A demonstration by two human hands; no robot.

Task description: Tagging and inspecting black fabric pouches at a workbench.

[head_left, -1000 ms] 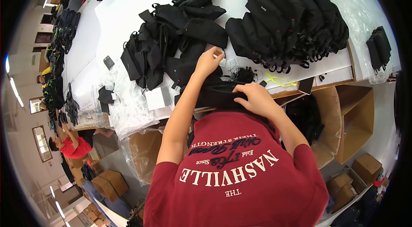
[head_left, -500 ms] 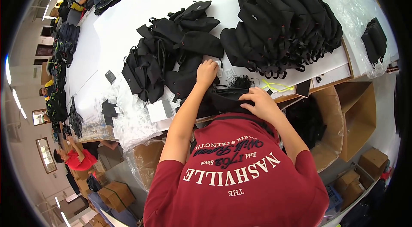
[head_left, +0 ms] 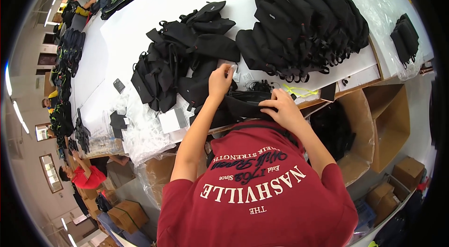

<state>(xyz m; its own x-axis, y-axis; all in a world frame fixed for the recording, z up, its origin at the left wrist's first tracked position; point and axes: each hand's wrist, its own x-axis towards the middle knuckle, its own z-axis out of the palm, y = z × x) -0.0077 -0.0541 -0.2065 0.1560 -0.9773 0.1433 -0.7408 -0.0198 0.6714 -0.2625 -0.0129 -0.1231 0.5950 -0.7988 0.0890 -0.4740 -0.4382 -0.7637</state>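
Note:
At the table's near edge lies a black fabric pouch [head_left: 243, 107], its mouth spread apart. My right hand [head_left: 283, 110] has its fingers closed on the pouch's right rim. Just beyond the pouch, my left hand [head_left: 220, 82] is raised and pinches a small whitish packet [head_left: 233, 67] between thumb and fingertips; its exact kind is too small to tell. Past that hand lies a loose heap of black pouches [head_left: 180, 55]. Beside the packet are small white labels [head_left: 245, 78] and a tangle of thin black cords [head_left: 260, 86].
A large stack of black pouches [head_left: 304, 22] stands to the right. Yellow cord [head_left: 300, 91] and a dark flat phone-like object [head_left: 328, 92] lie near the edge. Open cardboard boxes [head_left: 360, 125] sit below. Clear plastic wrap [head_left: 145, 130] and a white box [head_left: 172, 120] are at left. Other people work farther left.
My left hand has picked up the small whitish packet from beside the labels and drawn slightly back left. The pouch's mouth is spread wider, my right hand still at its rim.

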